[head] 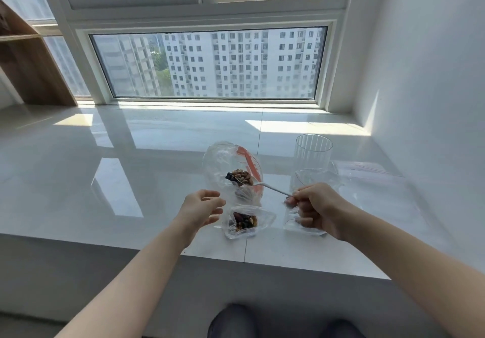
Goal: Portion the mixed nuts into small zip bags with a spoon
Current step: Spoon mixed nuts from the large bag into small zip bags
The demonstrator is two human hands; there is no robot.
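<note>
My right hand (316,207) grips the handle of a metal spoon (265,186) whose bowl carries a heap of mixed nuts (242,176). The loaded bowl sits at the mouth of a large clear zip bag (223,161) with a red seal strip, standing open on the white sill. In front of it lies a small zip bag (265,218) holding some nuts. My left hand (200,210) hovers just left of both bags, fingers loosely spread, holding nothing. Another small clear bag (291,223) lies under my right hand.
A tall ribbed clear glass (313,153) stands right of the large bag, with more clear zip bags (372,177) lying flat beyond it. The sill's front edge (210,257) runs close below the small bags. A wooden shelf (29,64) stands far left, a white wall on the right.
</note>
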